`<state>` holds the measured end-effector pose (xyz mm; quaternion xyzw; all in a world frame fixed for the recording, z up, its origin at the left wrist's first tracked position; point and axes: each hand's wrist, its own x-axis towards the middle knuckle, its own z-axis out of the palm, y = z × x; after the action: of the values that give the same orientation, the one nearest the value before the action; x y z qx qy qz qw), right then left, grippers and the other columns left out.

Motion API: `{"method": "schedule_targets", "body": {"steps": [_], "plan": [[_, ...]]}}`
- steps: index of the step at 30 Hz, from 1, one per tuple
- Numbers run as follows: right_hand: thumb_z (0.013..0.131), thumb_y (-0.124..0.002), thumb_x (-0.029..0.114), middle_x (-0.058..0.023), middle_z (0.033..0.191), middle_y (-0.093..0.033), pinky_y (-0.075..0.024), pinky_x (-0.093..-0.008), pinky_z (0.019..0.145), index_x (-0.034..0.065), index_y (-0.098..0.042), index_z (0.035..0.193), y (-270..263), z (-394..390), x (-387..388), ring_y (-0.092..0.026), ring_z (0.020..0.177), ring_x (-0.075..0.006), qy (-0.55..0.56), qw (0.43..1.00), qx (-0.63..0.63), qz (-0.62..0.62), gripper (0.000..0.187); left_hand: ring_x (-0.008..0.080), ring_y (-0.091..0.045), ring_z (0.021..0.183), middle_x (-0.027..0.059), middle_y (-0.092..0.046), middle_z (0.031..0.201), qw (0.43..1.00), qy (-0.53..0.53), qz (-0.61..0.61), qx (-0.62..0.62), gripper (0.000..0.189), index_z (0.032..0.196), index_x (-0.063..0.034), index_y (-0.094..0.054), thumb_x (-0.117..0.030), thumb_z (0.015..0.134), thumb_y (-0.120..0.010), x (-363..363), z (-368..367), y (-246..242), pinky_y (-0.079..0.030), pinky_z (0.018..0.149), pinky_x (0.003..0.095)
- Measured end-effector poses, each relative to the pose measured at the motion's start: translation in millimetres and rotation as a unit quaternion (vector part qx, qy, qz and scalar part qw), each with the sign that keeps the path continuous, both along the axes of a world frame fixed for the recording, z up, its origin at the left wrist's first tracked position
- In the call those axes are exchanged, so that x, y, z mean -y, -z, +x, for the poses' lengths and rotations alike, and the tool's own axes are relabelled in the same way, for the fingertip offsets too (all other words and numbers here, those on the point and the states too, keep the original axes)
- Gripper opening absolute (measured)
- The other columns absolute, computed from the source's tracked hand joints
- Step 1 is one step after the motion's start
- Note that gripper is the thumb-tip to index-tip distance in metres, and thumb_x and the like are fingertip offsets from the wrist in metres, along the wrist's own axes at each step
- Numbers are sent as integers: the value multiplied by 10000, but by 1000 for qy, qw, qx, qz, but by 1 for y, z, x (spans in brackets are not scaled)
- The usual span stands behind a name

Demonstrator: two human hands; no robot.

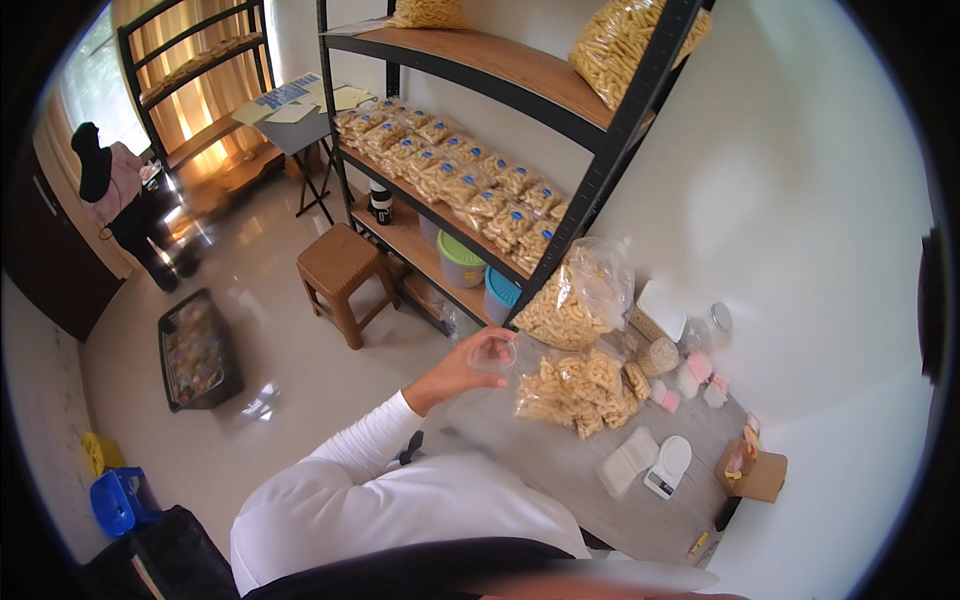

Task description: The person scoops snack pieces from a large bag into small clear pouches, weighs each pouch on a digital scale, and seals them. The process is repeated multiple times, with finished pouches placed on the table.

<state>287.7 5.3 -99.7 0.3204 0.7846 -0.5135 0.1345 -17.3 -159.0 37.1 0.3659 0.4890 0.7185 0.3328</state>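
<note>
My left hand [469,367], in a white sleeve, is raised over the near left edge of the grey table [510,435]. Its curled fingers hold a clear, round-rimmed plastic piece [491,360], perhaps a small cup. Just right of the hand, small clear bags of pale snack sticks [577,390] lie heaped on the table. Behind them stands a large clear bag [566,300] full of the same snack. A white digital kitchen scale [670,465] sits further right, beside a stack of flat clear bags [630,461]. My right hand is out of view; a blur at the bottom edge cannot be identified.
A black-framed shelf rack [577,202] holds rows of packed snack bags [442,165] and lidded tubs [461,259]. A brown plastic stool [345,259] and a black crate [199,352] stand on the floor. Another person [124,187] stands at far left. An open cardboard box [761,476] is at right.
</note>
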Motion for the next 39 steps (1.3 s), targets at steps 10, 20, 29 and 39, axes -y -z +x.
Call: {"method": "schedule_targets", "body": {"steps": [10,20,29,39], "plan": [[987,-572,227,-202,1273,-620,-452,-413,1011,29,-590,1327,5,55,-60,-575,1209,-334,-33,998,46,-5,394,151,-523,1128,12,-534,1096,999,-27,-27,-22,706,1377,-109,-507,-105,750,-833,-61,50,5,-385,1057,326],[968,-598,253,-203,1320,-598,-424,-425,1057,27,-564,1356,-42,0,-91,-542,1251,-363,-122,981,-121,90,451,162,-523,1108,17,-530,1075,999,-26,-42,-7,732,1361,-108,-508,-122,722,-864,-77,40,29,-377,1068,347],[732,-854,174,-208,1444,-458,-387,-422,1094,31,-294,1533,-114,-117,-48,-453,1358,-333,-12,938,-322,130,988,133,-524,1092,11,-537,1061,999,4,31,36,764,1369,-81,-485,-98,711,-872,-123,52,11,-358,1069,328],[833,-776,104,-135,1333,-573,-421,-391,1056,6,-460,1417,-106,-144,-41,-548,1253,-262,78,948,-280,130,671,168,-486,1193,15,-524,1176,986,120,-12,115,859,1458,-123,-445,-190,710,-864,-103,13,19,-344,1095,350]]}}
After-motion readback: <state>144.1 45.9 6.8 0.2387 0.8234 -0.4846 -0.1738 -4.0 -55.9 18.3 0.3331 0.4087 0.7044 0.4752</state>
